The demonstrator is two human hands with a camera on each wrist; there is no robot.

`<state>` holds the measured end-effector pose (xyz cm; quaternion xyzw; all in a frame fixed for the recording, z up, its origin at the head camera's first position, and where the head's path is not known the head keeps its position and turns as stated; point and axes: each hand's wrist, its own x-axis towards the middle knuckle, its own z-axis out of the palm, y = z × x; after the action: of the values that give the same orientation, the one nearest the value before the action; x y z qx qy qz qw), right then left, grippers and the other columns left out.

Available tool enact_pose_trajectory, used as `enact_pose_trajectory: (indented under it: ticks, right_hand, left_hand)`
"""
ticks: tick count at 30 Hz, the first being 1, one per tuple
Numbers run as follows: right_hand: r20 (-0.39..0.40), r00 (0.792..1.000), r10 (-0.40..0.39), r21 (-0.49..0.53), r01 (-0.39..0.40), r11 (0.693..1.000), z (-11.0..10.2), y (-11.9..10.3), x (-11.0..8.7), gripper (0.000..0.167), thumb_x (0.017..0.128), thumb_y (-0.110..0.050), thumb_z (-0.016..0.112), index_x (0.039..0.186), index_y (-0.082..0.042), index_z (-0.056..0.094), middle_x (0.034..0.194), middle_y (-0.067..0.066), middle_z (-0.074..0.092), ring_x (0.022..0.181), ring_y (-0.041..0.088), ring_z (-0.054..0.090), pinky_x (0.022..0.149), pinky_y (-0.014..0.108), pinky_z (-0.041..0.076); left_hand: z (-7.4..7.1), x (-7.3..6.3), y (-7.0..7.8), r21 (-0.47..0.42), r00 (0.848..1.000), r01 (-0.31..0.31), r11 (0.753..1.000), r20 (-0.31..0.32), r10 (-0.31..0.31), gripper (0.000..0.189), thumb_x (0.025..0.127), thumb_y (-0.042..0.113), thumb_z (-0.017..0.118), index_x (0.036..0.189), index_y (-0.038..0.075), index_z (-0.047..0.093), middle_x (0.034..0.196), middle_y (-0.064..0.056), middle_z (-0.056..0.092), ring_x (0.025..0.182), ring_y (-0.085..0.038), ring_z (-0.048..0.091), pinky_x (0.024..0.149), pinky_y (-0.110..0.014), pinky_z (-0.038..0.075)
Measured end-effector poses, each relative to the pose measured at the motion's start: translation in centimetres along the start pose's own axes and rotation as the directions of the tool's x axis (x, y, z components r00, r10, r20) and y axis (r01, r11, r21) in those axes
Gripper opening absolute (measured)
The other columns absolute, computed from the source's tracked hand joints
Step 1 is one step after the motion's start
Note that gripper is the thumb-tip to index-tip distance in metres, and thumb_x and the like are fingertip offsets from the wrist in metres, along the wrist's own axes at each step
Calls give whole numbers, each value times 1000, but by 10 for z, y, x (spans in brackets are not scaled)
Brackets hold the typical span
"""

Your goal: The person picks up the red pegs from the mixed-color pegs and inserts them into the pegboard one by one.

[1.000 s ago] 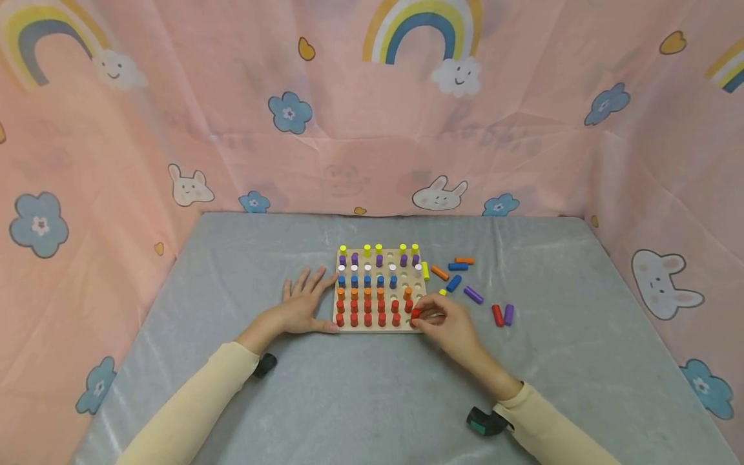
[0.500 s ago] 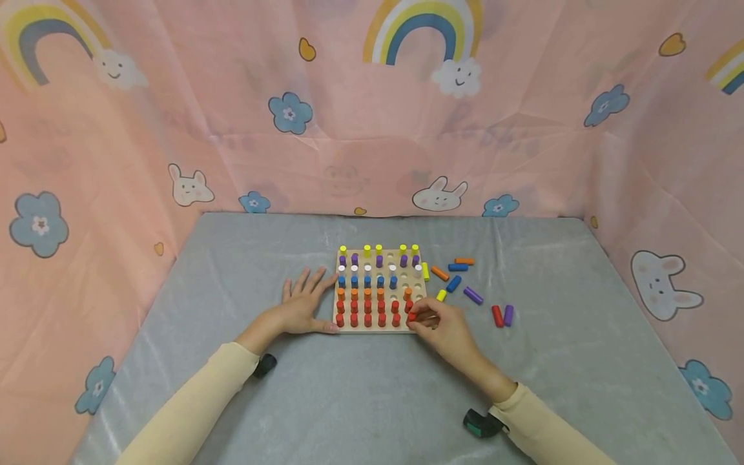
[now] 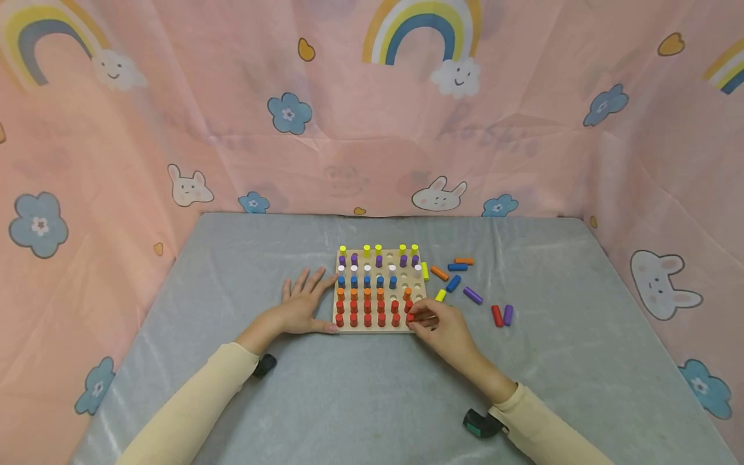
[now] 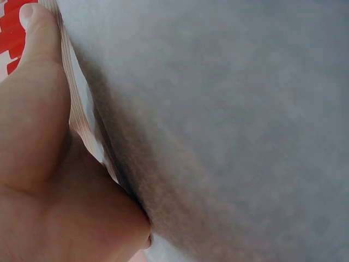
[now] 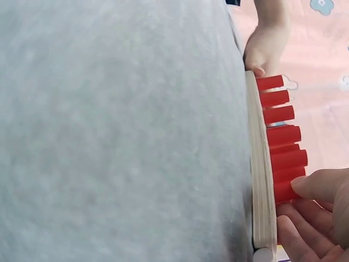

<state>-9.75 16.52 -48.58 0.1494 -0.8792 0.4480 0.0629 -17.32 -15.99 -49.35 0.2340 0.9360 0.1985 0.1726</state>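
Note:
A wooden pegboard with rows of coloured pegs lies flat on the grey table. My left hand rests at its left side, fingers spread and thumb at the front corner; in the left wrist view the thumb lies along the board's edge. My right hand pinches a red peg at the board's front right corner. In the right wrist view that red peg stands upright at the end of the front row, the thumb against it. Its lower end and the other fingers' contact are partly hidden.
Right of the board lie loose pegs: yellow, orange, blue, purple and red among them. Several bare holes show in the board's right part. A pink printed cloth surrounds the grey table.
My right hand has shifted slightly left, bringing the red peg from beside the corner hole to upright in line with the front row. My left hand stays in place.

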Motion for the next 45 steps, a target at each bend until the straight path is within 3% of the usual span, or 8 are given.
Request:
enact_pose_trajectory:
  ticks: [10,16,22,32,41,45]
  right_hand:
    - [-32,999,33,10,-32,999,-15,-1,1,18,83,-7,78,99,-8,70,93,4,74,84,17,70,73,29,59]
    - [-44,993,111,47,-109,993,-27,3,3,20,84,-8,78,103,-6,71,95,8,75,84,15,70,71,21,57]
    - [-56,978,201,40,-199,979,-42,11,4,25,86,-11,77,109,-5,70,99,10,73,86,11,68,72,16,55]
    - [-35,957,288,32,-287,957,-73,29,0,34,89,-18,75,117,-3,67,107,17,72,85,-1,65,74,17,54]
    - [3,906,422,20,-422,906,-106,42,-5,41,90,-22,72,124,0,64,115,23,70,78,-7,64,65,26,55]
    - [-28,903,428,-31,-429,903,-115,47,-6,43,90,-24,73,124,1,65,113,23,71,75,-10,62,67,22,54]
  left_hand:
    - [-1,-1,1,5,1000,6,1000,6,-6,116,74,74,67,161,26,6,169,-10,-5,154,-41,-14,114,-73,-8]
    - [-1,-1,3,-10,1000,6,1000,7,-6,114,76,70,69,161,26,7,169,-11,-4,154,-42,-13,114,-73,-8]
    - [-3,-2,3,-13,1000,0,1000,6,0,117,73,74,68,161,25,8,169,-13,-3,153,-44,-12,114,-73,-9]
    - [-7,-4,8,9,1000,16,1000,18,-17,114,76,65,74,161,23,9,169,-13,-2,154,-45,-10,114,-74,-6]
    - [1,1,-1,-10,1000,2,1000,0,-2,117,72,76,66,161,29,6,169,-9,-5,154,-42,-13,114,-73,-9]
    - [1,1,-1,-11,1000,2,1000,-4,-2,114,75,71,69,161,29,5,169,-9,-5,154,-41,-13,114,-73,-9]
